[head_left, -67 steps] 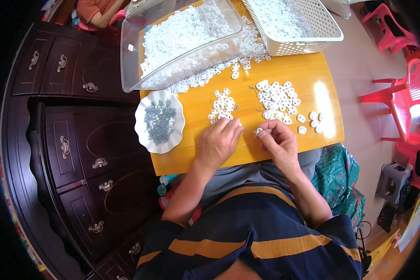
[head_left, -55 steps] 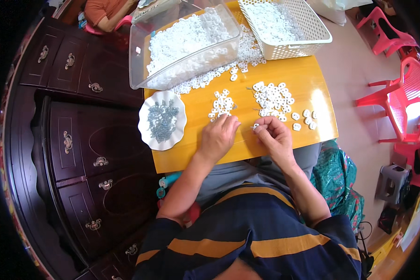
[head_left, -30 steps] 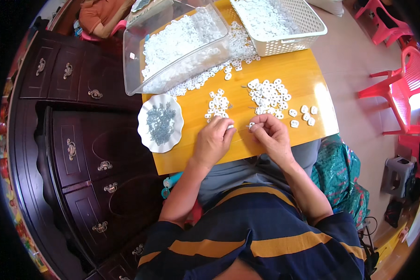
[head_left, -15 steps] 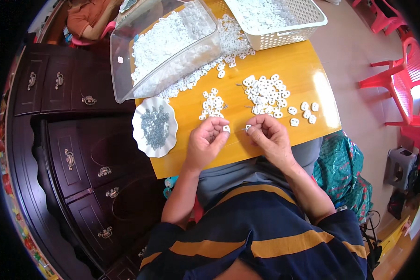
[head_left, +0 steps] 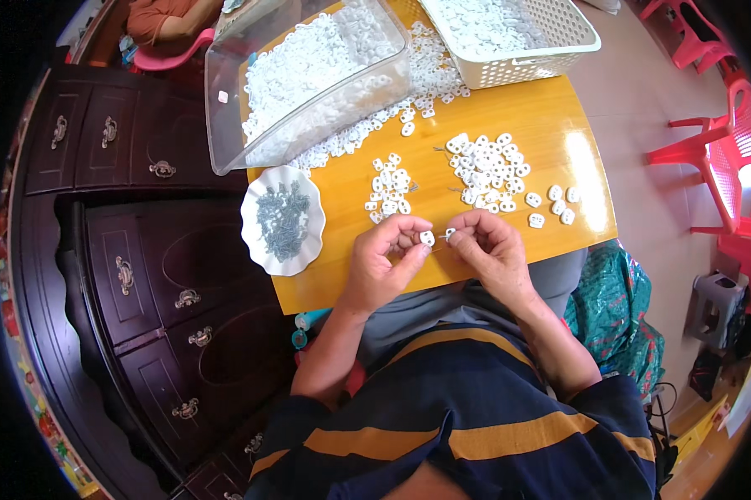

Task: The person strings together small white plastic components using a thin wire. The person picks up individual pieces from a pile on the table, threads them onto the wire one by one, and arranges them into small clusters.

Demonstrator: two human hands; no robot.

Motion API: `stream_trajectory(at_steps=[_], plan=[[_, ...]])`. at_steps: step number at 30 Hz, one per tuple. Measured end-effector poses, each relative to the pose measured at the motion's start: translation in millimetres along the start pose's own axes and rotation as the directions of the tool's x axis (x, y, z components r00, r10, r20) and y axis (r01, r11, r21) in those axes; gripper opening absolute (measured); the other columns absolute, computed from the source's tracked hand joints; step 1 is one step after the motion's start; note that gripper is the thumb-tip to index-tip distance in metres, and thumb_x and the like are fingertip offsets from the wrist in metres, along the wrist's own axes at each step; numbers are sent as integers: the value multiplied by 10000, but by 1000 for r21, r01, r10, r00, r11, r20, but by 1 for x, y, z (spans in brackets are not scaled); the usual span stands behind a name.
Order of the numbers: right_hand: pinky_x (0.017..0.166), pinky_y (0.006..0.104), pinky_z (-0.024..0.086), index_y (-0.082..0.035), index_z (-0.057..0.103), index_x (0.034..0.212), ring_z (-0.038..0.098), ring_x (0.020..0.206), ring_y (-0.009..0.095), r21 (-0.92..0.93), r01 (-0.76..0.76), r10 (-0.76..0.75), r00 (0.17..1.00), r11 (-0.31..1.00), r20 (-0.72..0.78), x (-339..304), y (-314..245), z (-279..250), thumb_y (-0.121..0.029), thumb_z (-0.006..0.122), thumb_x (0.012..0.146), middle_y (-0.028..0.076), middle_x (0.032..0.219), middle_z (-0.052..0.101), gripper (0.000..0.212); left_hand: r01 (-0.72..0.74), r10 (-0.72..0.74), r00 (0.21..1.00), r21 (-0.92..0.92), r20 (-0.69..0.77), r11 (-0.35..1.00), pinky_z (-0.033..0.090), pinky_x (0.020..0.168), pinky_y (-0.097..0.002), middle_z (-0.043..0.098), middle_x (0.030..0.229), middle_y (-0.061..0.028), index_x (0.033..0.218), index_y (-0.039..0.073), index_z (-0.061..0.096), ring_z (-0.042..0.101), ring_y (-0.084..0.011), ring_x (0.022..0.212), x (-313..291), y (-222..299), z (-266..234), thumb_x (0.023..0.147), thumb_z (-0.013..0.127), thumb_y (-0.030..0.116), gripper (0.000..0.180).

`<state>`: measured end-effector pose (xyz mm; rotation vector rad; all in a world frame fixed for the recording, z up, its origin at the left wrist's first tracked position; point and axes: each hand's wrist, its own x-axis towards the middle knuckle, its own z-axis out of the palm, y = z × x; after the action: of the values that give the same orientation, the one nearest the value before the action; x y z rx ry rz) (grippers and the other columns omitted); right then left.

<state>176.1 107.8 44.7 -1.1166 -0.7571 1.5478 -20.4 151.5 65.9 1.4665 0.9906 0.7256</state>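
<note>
Between thumb and fingertips, my left hand pinches a small white plastic piece with holes. Just to its right, my right hand grips a similar white piece, from which a thin metal screw or pin points left. The two pieces are close but appear apart. Beyond my left hand lies a small heap of white pieces; a larger heap lies beyond my right hand. Several separate pieces sit to the right. Thin metal bits poke out at the heaps' edges.
A white wavy-edged bowl of small grey metal pins or screws stands at left. Behind are a clear plastic bin and a white perforated basket, both full of white pieces. A dark drawer cabinet flanks the wooden table.
My left hand has moved right, bringing its white piece nearer to the screw in my right hand. The whole view has shifted slightly.
</note>
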Motion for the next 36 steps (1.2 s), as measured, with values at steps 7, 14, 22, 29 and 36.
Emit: stream_trajectory(at_steps=[7, 14, 22, 29, 36], plan=[[686, 184, 468, 9, 656, 1063, 576, 770, 23, -26, 25, -25, 1000, 999, 10, 1, 2, -2, -61, 655, 963, -22, 869, 656, 123, -27, 26, 999, 20, 40, 999, 473, 727, -189, 643, 931, 6, 1139, -16, 627, 585, -31, 808, 2, 0, 3, 910, 647, -42, 231], [678, 181, 466, 7, 664, 1073, 569, 753, 18, -18, 27, -27, 999, 999, 28, 0, 3, 1, -65, 655, 964, -23, 876, 664, 131, -29, 26, 998, 48, 59, 998, 481, 733, -190, 646, 921, 6, 1134, -19, 633, 593, -33, 815, 3, -2, 6, 910, 644, -54, 227], [644, 187, 474, 18, 663, 1083, 581, 742, 34, 26, -38, 36, 996, 999, 81, 1, 2, -3, -97, 668, 971, 0, 879, 674, 161, -158, 156, 987, 75, 31, 985, 468, 635, -217, 623, 834, -26, 1102, 3, 692, 568, -79, 686, 8, -1, 8, 868, 664, -57, 244], [627, 184, 473, 15, 653, 1102, 579, 720, 48, 65, -176, 168, 979, 982, 114, -1, -10, -3, -129, 647, 993, 3, 864, 668, 181, -172, 156, 982, 179, 103, 969, 480, 618, -240, 637, 835, -50, 1103, 9, 708, 579, -97, 655, 15, 18, 5, 842, 675, -56, 271], [706, 194, 490, -14, 640, 1049, 602, 761, 53, 224, -138, 116, 987, 965, 108, 0, -7, 0, -139, 629, 1002, 14, 884, 676, 134, -222, 232, 972, 416, 27, 882, 518, 625, -294, 630, 869, -76, 1193, 38, 651, 633, -183, 702, 18, 31, 27, 787, 756, 16, 420]])
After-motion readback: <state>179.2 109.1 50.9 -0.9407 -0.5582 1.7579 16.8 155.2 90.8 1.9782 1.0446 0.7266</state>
